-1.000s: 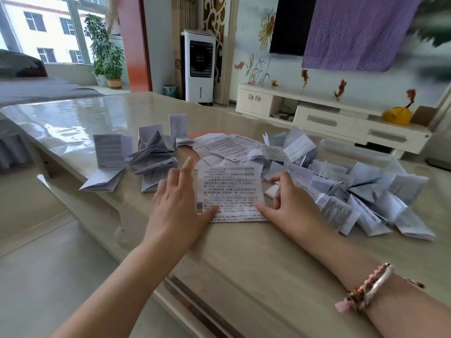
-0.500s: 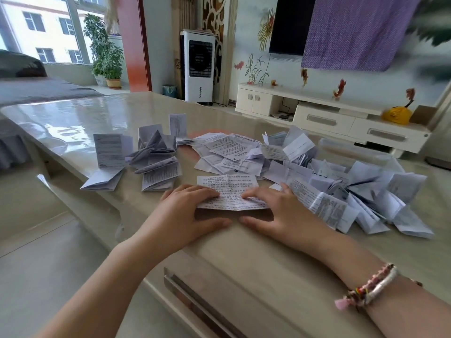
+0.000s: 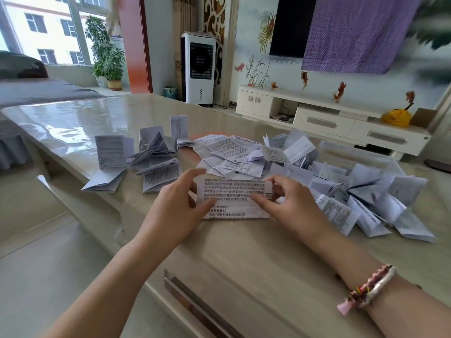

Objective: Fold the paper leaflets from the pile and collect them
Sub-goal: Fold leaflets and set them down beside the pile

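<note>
Nearest the camera, we see two forearms reaching over the table edge (image 3: 219, 276), the right wrist carrying a beaded bracelet (image 3: 368, 289). The left hand (image 3: 175, 211) and right hand (image 3: 288, 206) each pinch one side of a single printed leaflet (image 3: 234, 198): thumbs in front, fingers curled behind its upper flap. The flap stands raised between the fingertips while the lower strip lies flat on the table just below the thumbs. We judge this symmetrical grip serves to bring one edge squarely over the other, so the crease falls straight; the fold appears under way rather than finished.

Just beyond the fingertips lies the pile of unfolded leaflets (image 3: 231, 150), flat sheets overlapping loosely. To the right of the right hand spreads a heap of folded leaflets (image 3: 366, 191), apparently gathered there. To the left of the left hand, a few more folded leaflets (image 3: 151, 162) stand or lean, well apart from the heap.

The table (image 3: 73, 123) is pale and glossy, reflecting window light. Farther off, we note a white air cooler (image 3: 199, 69), a low white cabinet (image 3: 329, 118), a dark screen (image 3: 290, 25) partly covered by purple cloth (image 3: 353, 32), and a potted plant (image 3: 107, 57) by the window.
</note>
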